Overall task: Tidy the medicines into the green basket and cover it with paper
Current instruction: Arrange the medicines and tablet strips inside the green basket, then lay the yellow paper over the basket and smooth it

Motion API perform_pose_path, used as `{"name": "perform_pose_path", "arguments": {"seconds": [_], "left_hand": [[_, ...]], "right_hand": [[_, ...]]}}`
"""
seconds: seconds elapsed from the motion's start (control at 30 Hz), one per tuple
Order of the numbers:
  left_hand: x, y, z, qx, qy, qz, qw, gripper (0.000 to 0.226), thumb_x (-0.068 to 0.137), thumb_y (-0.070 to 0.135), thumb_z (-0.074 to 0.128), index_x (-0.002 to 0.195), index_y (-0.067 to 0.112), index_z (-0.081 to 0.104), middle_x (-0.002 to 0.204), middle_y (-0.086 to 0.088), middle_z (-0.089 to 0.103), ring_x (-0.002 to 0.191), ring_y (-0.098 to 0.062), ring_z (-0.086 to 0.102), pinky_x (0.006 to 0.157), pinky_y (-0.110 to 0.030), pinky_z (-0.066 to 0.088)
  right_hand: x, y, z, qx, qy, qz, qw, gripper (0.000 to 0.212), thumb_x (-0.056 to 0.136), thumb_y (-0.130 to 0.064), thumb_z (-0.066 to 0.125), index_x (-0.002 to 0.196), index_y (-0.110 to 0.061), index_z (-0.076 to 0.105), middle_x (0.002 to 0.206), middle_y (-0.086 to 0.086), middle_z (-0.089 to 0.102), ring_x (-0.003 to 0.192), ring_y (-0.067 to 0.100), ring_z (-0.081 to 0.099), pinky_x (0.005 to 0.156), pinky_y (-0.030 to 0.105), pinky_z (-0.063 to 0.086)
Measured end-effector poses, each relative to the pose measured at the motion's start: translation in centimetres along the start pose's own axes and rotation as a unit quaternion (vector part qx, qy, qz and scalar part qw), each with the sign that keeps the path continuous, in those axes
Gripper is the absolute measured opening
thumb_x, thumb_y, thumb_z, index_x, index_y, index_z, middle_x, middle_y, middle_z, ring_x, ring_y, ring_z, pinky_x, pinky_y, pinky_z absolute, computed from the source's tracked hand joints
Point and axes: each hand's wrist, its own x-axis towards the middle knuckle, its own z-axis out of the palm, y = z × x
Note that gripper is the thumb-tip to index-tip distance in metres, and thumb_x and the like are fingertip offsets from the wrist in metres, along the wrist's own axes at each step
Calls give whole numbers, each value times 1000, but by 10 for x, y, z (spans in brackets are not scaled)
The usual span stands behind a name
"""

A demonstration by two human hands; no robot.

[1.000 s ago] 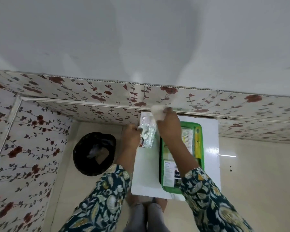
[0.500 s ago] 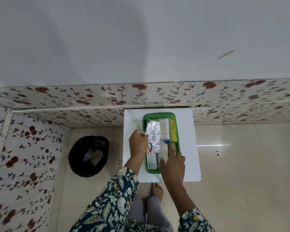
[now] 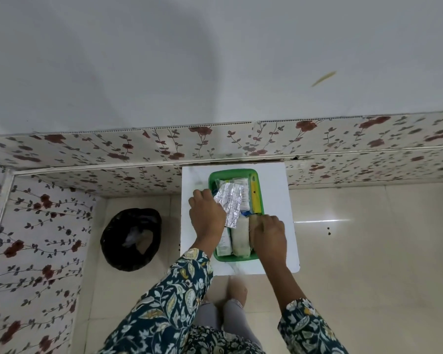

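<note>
L hand (image 3: 207, 213) grip on foil strip (image 3: 230, 204), prob over green basket (image 3: 259, 186)

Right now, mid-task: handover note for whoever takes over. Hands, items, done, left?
Left hand: grip on the foil blister strips, lowering them into the green basket.
Right hand: on the white roll lying in the basket's near end.
Basket sits on the white table and also holds a yellow tube and a white box.
Done: most medicines are in.
Left: release the foil strips, then cover with paper; no loose sheet visible.
</note>
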Motion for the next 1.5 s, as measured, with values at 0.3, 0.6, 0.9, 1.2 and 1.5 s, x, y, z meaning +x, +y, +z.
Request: {"name": "perform_pose_path", "arguments": {"seconds": [0.3, 0.6, 0.9, 1.2, 1.5], "left_hand": [[0, -27, 3, -222, -225, -108, 942, 10, 91, 11, 47, 97, 4, 51, 105, -17, 62, 96, -33, 62, 75, -40, 57], [7, -59, -23, -279, -217, -116, 928, 15, 91, 8, 49, 104, 2, 53, 104, -20, 64, 100, -37, 65, 84, -53, 57], [8, -68, -23, -268, -224, -119, 929, 7, 92, 5, 46, 97, 5, 50, 95, -15, 62, 90, -33, 63, 79, -47, 57], [-2, -40, 4, -374, -251, -113, 886, 22, 97, 16, 43, 109, 7, 59, 102, -12, 64, 93, -30, 61, 84, -43, 53], [-20, -44, 10, -470, -250, -150, 833, 41, 99, 29, 38, 138, 18, 42, 137, -5, 51, 126, -26, 47, 101, -39, 38]], "right_hand": [[36, 38, 1, 265, -67, 247, 930, 22, 87, -1, 41, 88, -11, 60, 98, 14, 65, 93, 29, 59, 84, 40, 49], [43, 46, 40, -30, -206, 157, 965, 27, 90, -12, 43, 108, 4, 55, 116, 22, 58, 109, 37, 56, 86, 38, 48], [17, 19, -28, 160, 66, 164, 971, 3, 93, -7, 39, 91, -5, 39, 80, 16, 52, 71, 33, 55, 55, 29, 38], [-32, -38, 3, 5, 9, -80, 997, 22, 85, -15, 45, 102, -2, 49, 111, 18, 64, 78, 35, 67, 60, 32, 56], [-34, -42, 5, 35, 1, -21, 999, 31, 89, -5, 48, 120, -3, 54, 134, 15, 50, 104, 28, 60, 73, 34, 53]]}}
